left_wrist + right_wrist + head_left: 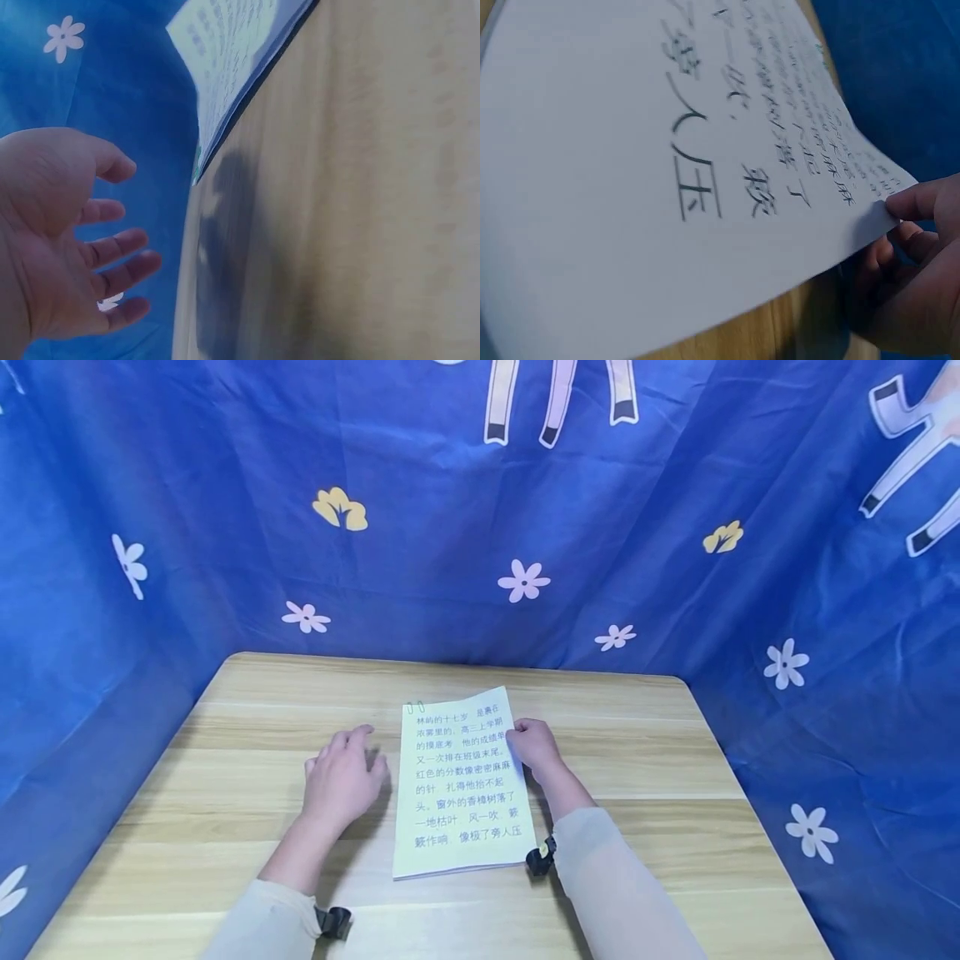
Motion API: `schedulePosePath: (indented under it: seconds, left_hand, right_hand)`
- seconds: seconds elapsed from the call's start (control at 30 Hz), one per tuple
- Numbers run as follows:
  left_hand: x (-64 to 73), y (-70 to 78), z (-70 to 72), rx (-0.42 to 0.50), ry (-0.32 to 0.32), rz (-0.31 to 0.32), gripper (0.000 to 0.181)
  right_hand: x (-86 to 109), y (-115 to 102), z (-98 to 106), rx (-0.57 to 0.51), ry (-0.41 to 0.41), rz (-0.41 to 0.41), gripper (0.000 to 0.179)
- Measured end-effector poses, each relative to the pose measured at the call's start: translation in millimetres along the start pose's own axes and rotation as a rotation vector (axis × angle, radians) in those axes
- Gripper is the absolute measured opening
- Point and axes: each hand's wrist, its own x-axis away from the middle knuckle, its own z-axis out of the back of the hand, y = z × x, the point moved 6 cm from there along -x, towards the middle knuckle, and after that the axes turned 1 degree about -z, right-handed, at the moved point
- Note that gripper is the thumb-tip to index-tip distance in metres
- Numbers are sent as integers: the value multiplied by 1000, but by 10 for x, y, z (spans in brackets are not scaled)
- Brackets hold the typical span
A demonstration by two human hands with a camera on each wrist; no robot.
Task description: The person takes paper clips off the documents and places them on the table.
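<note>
A stack of paper sheets (465,785) with lines of large handwritten-style Chinese characters lies on the wooden table, its upper right corner raised. Two paper clips (416,707) sit at its upper left corner. My right hand (536,745) pinches the right edge of the top paper between thumb and fingers; in the right wrist view the thumb (913,202) presses on the printed side with fingers curled beneath. Left of the stack, my left hand (341,779) hovers over the table with fingers loosely spread, holding nothing. The left wrist view shows its palm (52,232) apart from the paper.
The pale wooden table (637,735) has rounded far corners. Blue cloth (435,527) printed with flowers and animal legs hangs behind it and at both sides. Each wrist wears a black strap camera, one (333,922) on the left and one (541,857) close by the paper's lower right corner.
</note>
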Motion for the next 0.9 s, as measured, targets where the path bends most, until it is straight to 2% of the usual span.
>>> schedulePosePath:
  seconds: [0.07,0.27,0.37,0.5,0.6,0.73,0.9]
  left_hand:
    - [-63,-4,-7,55,-20,0,62]
    - [-310,7,-43,257,-85,-1,64]
    - [-469,-21,-84,368,-107,39,64]
    - [-685,-43,-186,559,-138,104,66]
    - [-826,-24,-289,661,-160,107,66]
    - [-955,7,-414,709,-176,70,66]
    - [-1027,33,-475,642,-136,18,58]
  right_hand:
    - [14,8,33,-61,-25,1,16]
    - [71,54,125,-152,-55,-22,20]
    - [98,94,152,-196,-62,-41,22]
    - [118,149,172,-236,-65,-49,27]
    - [120,196,179,-259,-60,-45,32]
    - [115,270,165,-294,-69,-42,39]
    - [96,352,152,-312,-80,-35,34]
